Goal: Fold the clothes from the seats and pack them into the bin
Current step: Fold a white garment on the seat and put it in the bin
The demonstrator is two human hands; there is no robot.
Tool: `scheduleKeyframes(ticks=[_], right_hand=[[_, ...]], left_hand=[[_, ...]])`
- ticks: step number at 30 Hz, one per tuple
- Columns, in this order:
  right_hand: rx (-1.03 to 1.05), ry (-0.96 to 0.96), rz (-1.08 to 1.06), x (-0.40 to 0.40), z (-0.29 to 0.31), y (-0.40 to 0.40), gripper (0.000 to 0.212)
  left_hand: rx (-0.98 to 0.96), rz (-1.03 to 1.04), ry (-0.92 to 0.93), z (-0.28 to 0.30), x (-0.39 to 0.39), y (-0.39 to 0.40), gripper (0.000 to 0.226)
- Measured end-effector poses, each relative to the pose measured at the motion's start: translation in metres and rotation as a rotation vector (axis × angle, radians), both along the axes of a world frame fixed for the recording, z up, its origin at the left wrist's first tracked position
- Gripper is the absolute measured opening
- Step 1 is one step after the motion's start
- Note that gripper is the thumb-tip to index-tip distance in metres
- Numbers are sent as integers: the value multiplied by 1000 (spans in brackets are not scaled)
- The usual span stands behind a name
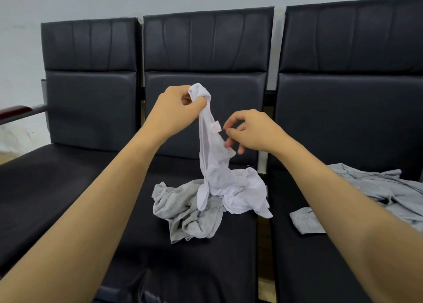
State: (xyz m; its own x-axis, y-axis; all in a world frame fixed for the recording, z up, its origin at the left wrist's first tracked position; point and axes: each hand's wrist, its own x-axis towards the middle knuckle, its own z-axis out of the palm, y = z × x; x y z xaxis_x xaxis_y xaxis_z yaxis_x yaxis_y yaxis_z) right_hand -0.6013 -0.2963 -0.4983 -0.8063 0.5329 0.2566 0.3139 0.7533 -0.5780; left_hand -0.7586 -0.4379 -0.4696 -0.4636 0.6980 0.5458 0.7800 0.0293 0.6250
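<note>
I am at the very start of folding: my left hand [177,110] has a bunched end of the white garment [217,165] clenched in its fingers and holds it up over the middle seat [194,257], so the cloth hangs in a twisted rope with its lower part resting on the cushion, draped partly over a crumpled grey garment [183,215]. My right hand [249,132] is just beside the hanging cloth, near its small pink-edged label [215,127]; its thumb and forefinger are curled toward each other but I judge they grasp nothing yet, while the lower fingertips seem to brush the fabric. Both forearms reach forward and slightly inward, the left raised higher than the right. A third grey piece [370,195] lies spread on the right seat [320,268], well apart from the pile. The bin is not in view, so nothing is packed as far as I can see. Next, I reckon, the right hand needs to catch a second edge or corner so the two hands can pull the garment open and flat before any fold; the twist may hide the true corners.
</note>
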Motion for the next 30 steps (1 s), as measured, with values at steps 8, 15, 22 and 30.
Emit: scheduleKeyframes(ticks=[8,15,22,30], right_hand=[[62,-209,181,-5,-8,-7,16],[75,-255,167,-13,-26,-9,18],[120,-232,109,-13,-30,1,11],[-255,-45,-32,6,-32,29,13]], left_hand=[[10,-62,-86,4,7,1,18],[45,-36,-77,4,0,-2,19],[-4,-118,-12,-1,-12,-7,19],[-57,-170,-29,-9,-24,-9,18]])
